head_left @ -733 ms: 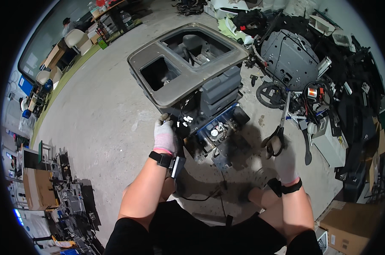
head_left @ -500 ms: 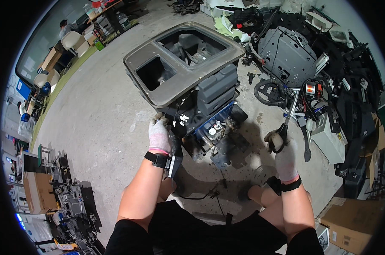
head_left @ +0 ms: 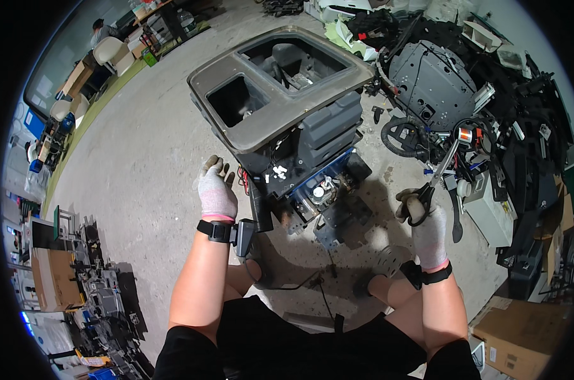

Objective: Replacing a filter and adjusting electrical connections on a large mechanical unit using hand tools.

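Two grips differ: left hand (head_left: 218, 190) loosely curled, seemingly empty, beside the grey housing (head_left: 329, 130) on the floor (head_left: 128, 171); right hand (head_left: 424, 218) wrapped round scissors (head_left: 435, 179). Careless swinging could nick the red wires (head_left: 243, 180).

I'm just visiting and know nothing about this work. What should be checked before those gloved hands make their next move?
1. Scissors held: ok; the right hand grips them by the handles.
2. Blades away from the left hand: ok; clearly apart.
3. Left hand free: ok; nothing shows in it.
4. Red wires disconnected: cannot tell; their ends are too small to make out.
5. Gray housing firmly supported: cannot tell; its underside is hidden.
6. Space below the housing free of cords: not ok; a dark cord shows low in the view.
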Motion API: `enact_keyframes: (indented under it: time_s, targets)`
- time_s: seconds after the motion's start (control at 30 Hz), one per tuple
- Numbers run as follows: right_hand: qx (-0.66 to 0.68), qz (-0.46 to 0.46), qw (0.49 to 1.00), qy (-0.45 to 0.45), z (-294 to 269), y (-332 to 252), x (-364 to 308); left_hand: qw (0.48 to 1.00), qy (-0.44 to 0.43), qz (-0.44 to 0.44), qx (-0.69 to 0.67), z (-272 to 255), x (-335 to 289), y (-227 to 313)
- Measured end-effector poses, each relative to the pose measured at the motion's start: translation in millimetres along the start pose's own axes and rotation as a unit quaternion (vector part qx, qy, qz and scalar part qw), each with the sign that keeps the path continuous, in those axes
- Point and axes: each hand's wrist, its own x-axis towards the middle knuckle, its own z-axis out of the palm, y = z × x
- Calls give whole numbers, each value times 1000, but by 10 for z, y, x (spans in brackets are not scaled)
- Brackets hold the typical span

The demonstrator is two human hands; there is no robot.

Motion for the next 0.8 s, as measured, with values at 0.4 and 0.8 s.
enact_keyframes:
  time_s: [0.4, 0.8]
  targets:
    - [10, -34, 999, 26, -24, 67, 56, 1000, 11, 9, -5, -110, 56, 84]
    - [-21, -93, 995, 8, 4, 46, 20, 1000, 7, 12, -7, -157, 74, 95]
